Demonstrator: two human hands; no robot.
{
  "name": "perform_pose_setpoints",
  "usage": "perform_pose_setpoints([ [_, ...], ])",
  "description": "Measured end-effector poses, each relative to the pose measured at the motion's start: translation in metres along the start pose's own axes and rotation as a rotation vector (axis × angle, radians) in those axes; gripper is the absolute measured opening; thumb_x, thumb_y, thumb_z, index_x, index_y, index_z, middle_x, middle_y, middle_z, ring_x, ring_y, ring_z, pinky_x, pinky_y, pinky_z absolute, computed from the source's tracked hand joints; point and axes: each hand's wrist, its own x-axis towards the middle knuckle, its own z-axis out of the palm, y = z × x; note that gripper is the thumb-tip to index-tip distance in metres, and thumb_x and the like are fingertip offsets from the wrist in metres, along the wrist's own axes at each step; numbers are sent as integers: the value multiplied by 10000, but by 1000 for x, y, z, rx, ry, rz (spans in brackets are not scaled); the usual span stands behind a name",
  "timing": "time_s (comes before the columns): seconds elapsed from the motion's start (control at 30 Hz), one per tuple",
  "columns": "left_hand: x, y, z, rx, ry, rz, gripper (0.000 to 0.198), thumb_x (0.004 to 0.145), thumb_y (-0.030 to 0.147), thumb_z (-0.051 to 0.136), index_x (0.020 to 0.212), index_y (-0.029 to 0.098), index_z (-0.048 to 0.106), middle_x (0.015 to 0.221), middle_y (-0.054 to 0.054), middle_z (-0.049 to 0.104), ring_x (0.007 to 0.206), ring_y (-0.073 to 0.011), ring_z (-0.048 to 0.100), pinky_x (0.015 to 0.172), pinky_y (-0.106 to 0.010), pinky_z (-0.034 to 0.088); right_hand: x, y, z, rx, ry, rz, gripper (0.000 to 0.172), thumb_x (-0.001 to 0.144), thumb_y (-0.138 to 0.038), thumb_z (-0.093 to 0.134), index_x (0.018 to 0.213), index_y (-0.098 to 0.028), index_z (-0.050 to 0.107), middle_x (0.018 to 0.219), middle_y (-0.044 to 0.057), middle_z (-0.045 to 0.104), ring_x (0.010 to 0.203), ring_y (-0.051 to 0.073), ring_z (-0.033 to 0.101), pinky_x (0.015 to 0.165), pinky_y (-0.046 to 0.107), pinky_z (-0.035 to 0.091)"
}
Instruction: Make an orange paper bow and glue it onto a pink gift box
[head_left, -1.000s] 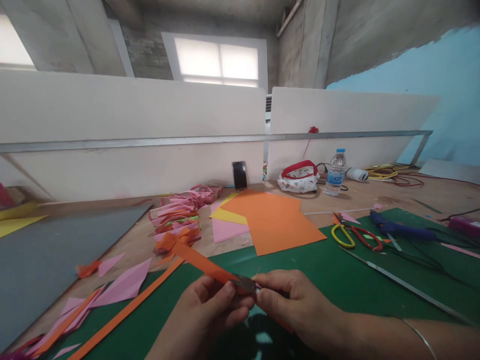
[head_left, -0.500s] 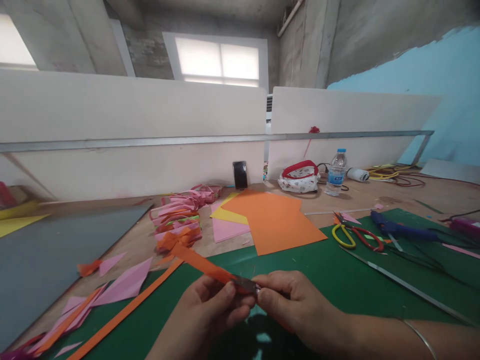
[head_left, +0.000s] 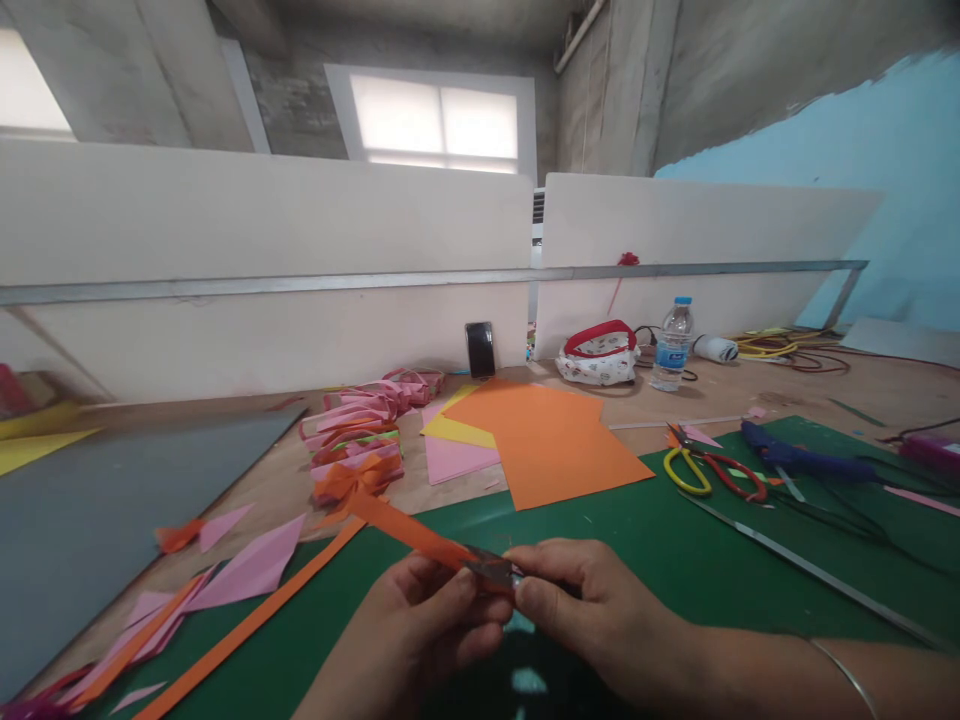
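Observation:
My left hand [head_left: 435, 620] pinches an orange paper strip [head_left: 409, 525] between thumb and fingers. The strip slants up and to the left, its far end by an orange paper bow [head_left: 360, 478]. In my right hand [head_left: 592, 600] are scissors, gripped near the pivot; their dark metal blades [head_left: 489, 566] lie against the strip by my left thumb. My fist hides the handles. Both hands are close together above the green cutting mat [head_left: 720, 590]. A longer orange strip [head_left: 255, 625] lies to the left of my left hand.
Orange sheets [head_left: 570, 450] lie ahead on pink and yellow paper. A row of pink paper loops [head_left: 371, 405] stands left of them. To the right are scissors with yellow and red handles [head_left: 712, 472], a blue glue gun [head_left: 802, 455] and a metal ruler [head_left: 810, 570]. A water bottle [head_left: 673, 350] stands behind.
Almost nothing differs. The scissor blades and my left fingers have shifted very slightly along the orange strip.

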Motion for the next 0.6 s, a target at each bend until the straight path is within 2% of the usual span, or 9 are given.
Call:
perform_pose_setpoints([
  [0.23, 1, 0, 4, 37, -6, 3, 196, 652, 259, 782, 801, 144, 731, 819, -73, 722, 695, -116, 647, 603, -155, 512, -1, -1, 0, -77, 6, 16, 222, 881, -253, 499, 917, -143, 689, 789, 14, 604, 744, 141, 532, 669, 232, 388],
  [0.43, -3, 3, 9, 0, -8, -11, 144, 631, 195, 790, 750, 138, 733, 779, -69, 725, 688, -120, 654, 596, -152, 511, -2, 1, 1, -79, -3, 22, 231, 889, -256, 492, 907, -133, 686, 784, 11, 603, 724, 132, 520, 655, 229, 383],
  [0.6, -3, 3, 7, -1, -26, -21, 114, 687, 170, 746, 791, 126, 732, 785, -71, 722, 665, -106, 647, 595, -149, 514, -2, 0, 1, -80, -12, 9, 244, 895, -273, 484, 879, -130, 681, 772, 10, 589, 728, 133, 516, 664, 230, 386],
])
